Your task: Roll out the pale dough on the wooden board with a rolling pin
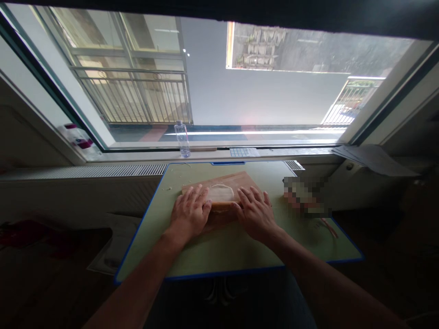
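Dough point(222, 190) lies as a thin, pale sheet on a board near the middle of the counter point(219, 253), a green top edged in blue. The brown board point(244, 179) sits at a slant to that edge. Over its near part are both of the person's hands, palms down: the left hand point(191, 210) and the right hand point(254, 212) have their fingers spread a little and stretched forward, thumbs pointing inward. Between them shows the middle of a pin point(222, 207), lying across the near part of the sheet; its ends are hidden under the hands. Small crumbs point(169, 188) dot the counter beyond the left hand.

Rolling the sheet thinner appears to be the step in hand. The next move likely calls for even pressure from both palms, with the pin pushed straight toward the far edge.
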### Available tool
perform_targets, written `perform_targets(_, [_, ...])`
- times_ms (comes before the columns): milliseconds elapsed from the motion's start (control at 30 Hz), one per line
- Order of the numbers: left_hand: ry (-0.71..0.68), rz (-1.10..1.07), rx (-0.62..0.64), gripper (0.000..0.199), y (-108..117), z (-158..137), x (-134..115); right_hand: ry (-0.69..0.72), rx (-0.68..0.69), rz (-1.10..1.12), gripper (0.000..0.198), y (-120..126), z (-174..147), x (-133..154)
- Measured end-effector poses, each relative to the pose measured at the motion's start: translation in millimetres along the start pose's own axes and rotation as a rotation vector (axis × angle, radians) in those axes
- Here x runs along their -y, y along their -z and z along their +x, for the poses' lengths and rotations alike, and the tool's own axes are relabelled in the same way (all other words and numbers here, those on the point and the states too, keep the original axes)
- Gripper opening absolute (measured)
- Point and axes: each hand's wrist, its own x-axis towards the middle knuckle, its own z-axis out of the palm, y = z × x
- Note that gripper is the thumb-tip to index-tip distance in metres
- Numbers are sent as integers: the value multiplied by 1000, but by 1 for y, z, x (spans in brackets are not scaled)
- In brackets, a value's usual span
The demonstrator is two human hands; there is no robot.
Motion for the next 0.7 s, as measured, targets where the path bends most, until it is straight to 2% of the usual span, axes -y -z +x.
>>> perform_targets(267, [43,32,118,59,9,40,-1,7,37,-37,61,1,46,-7])
perform_targets(400, [61,8,152,59,7,59,2,24,50,-55,58,3,65,-10])
perform_targets(533, [76,-35,225,62,2,78,9,23,121,-14,57,5,84,-14])
perform_targets(700, [63,-66,283,65,0,99,16,26,173,29,62,7,110,-18])
